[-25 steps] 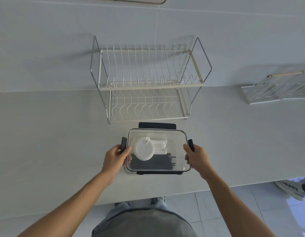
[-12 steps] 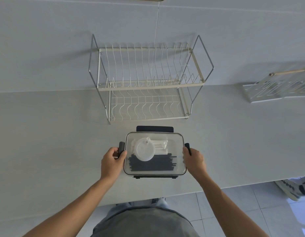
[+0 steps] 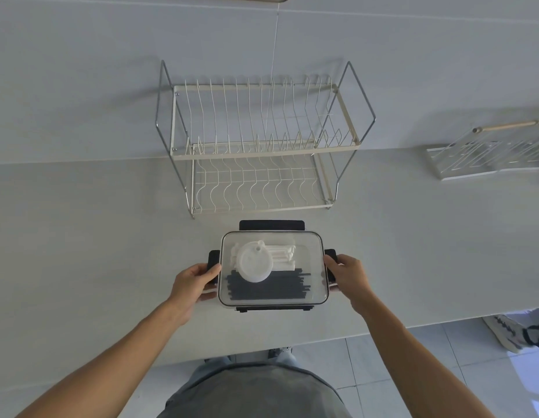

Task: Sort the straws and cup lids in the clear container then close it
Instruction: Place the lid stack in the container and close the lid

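The clear container (image 3: 310,245) sits on the white counter in front of me with its transparent lid on top. Inside lie a round white cup lid (image 3: 253,264), white straws (image 3: 282,254) at the back and black straws (image 3: 268,287) at the front. My left hand (image 3: 192,282) grips the black side clasp (image 3: 213,258) on the left. At the container's right side, my right hand (image 3: 346,274) curls round the other black clasp (image 3: 331,254). The rear clasp (image 3: 271,225) sticks out flat; the front clasp (image 3: 272,309) lies down.
A two-tier wire dish rack (image 3: 262,149) stands just behind the container against the wall. A white slatted rack with a wooden handle (image 3: 488,152) lies at the far right. The counter edge (image 3: 413,324) runs close below my hands; a shoe (image 3: 509,330) shows on the floor.
Both hands slid from the lid's edges onto the side clasps. The front clasp folded down against the container, and the view shifted slightly.
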